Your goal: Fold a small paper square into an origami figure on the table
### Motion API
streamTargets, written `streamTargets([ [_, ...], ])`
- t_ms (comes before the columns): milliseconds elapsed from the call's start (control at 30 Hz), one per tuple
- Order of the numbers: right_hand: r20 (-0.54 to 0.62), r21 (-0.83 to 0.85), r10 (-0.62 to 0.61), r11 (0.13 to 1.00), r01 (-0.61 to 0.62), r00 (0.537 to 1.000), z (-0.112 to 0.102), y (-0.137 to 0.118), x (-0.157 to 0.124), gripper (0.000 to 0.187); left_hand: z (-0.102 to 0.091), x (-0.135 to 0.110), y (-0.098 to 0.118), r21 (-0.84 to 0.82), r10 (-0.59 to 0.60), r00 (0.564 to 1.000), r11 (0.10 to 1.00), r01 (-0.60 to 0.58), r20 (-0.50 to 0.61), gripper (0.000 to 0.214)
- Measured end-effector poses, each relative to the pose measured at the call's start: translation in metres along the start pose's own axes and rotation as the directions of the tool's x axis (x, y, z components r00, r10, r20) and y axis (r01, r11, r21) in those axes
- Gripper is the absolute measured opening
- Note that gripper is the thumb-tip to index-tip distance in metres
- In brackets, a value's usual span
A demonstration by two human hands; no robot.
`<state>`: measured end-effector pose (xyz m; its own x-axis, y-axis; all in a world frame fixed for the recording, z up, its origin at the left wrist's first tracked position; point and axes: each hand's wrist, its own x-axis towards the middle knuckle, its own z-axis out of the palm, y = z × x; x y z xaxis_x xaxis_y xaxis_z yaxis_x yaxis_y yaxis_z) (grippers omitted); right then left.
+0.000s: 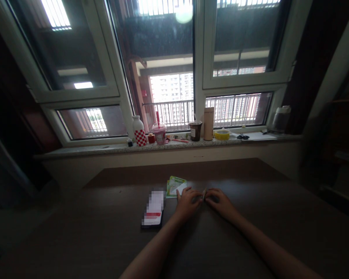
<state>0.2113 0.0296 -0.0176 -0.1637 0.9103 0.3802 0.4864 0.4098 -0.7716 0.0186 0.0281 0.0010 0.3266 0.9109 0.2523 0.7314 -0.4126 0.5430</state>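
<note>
In the middle of the brown table (203, 248), my left hand (187, 203) and my right hand (221, 203) meet fingertip to fingertip. Between them they pinch a small, thin, light-coloured piece (204, 193), held on edge. It is too small and dim to name. Several green-and-white printed packets or cards (176, 182) lie in a loose stack just beyond my left hand, whose thumb side reaches over their lower edge. A phone (154, 209) with a lit, blurred screen rests left of my left hand.
Along the windowsill beyond the table stand a checkered bottle (140, 131), a pink drink cup (159, 133), a dark drink cup (195, 131), a tan flask (208, 124), yellow tape (222, 135), scissors (243, 137) and a clear jar (281, 119).
</note>
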Motion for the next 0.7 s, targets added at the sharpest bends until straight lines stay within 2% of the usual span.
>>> streamTargets([
  [233,-0.035,0.016,0.012,1.000,-0.012,0.999,0.0019,0.0026,0.0008,0.017,-0.0027,-0.0011,0.0013,-0.031,-0.022,0.999,0.999,0.023,0.031,0.029],
  [700,-0.019,0.026,0.027,0.999,-0.026,0.999,0.0008,0.0001,-0.0004,0.019,-0.0037,-0.0015,0.0030,-0.094,-0.005,1.000,0.996,0.005,0.002,0.024],
])
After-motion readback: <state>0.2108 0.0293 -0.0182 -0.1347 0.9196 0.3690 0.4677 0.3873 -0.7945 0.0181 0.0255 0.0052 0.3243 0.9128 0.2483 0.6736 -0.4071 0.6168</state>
